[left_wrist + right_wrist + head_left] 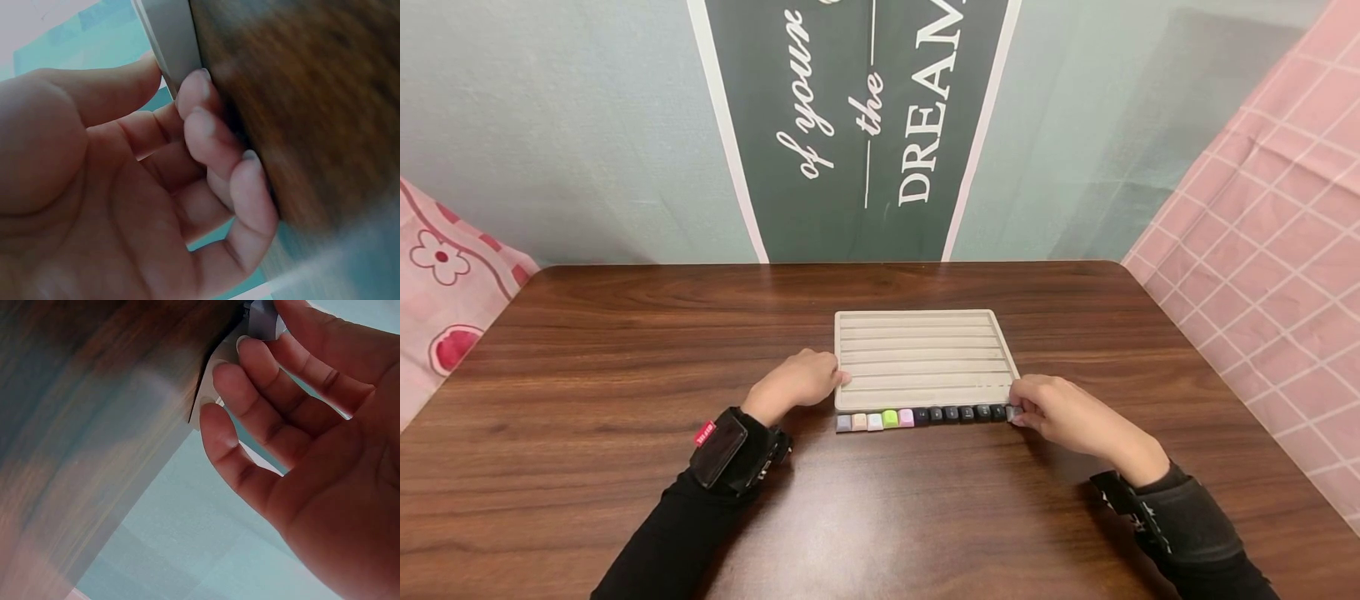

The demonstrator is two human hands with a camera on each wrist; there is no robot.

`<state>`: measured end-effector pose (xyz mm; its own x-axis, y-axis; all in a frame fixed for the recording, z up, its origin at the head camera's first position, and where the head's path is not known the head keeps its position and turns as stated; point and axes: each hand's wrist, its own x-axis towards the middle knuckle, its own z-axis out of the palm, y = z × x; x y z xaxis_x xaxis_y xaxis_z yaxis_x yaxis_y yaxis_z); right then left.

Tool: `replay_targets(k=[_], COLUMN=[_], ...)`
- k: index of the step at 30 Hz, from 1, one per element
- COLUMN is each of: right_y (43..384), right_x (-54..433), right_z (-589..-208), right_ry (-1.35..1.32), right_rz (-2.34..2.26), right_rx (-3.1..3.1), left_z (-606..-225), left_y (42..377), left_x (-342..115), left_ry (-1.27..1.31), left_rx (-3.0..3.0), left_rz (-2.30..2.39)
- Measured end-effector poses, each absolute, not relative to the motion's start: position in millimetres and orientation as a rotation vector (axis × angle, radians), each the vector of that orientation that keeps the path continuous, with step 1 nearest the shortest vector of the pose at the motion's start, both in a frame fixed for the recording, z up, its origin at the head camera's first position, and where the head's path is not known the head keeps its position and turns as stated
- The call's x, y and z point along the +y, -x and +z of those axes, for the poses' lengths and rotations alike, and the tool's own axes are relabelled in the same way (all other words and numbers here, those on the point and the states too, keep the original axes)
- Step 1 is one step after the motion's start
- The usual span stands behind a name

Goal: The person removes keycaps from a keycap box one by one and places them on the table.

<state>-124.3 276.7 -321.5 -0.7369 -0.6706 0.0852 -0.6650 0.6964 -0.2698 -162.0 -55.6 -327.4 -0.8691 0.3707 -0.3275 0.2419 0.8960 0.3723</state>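
A beige ridged tray (922,356) lies flat on the table. My left hand (797,379) holds its left edge, the thumb over the rim and the fingers curled against the side, as the left wrist view shows on the tray's wall (172,37). Along the tray's near edge runs a row of keycaps: pale ones at the left, a lime green keycap (890,418), a pink keycap (906,417), then several black keycaps (967,414). At the row's right end my right hand (1063,414) pinches a grey keycap (262,320) between thumb and index finger.
The dark wooden table (625,350) spreads out around the tray. Behind it hangs a pale green cloth with a dark lettered panel (865,125). Pink checked cloth (1277,250) borders the right side, and patterned pink cloth (445,292) the left.
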Motion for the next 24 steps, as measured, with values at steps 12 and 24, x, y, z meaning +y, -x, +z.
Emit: replay_targets(k=[12, 24], right_y=[123.8, 123.7], right_x=[276.8, 275.9], right_z=[-321.6, -322.8], right_ry=[1.092, 1.088], right_rz=[-0.465, -0.451], right_rx=[2.886, 2.907], left_z=[-327.6, -327.2], left_y=[162.6, 162.3], left_x=[-55.5, -55.5], left_ry=[-0.465, -0.463], left_rx=[2.677, 2.675], left_rz=[0.437, 0.43])
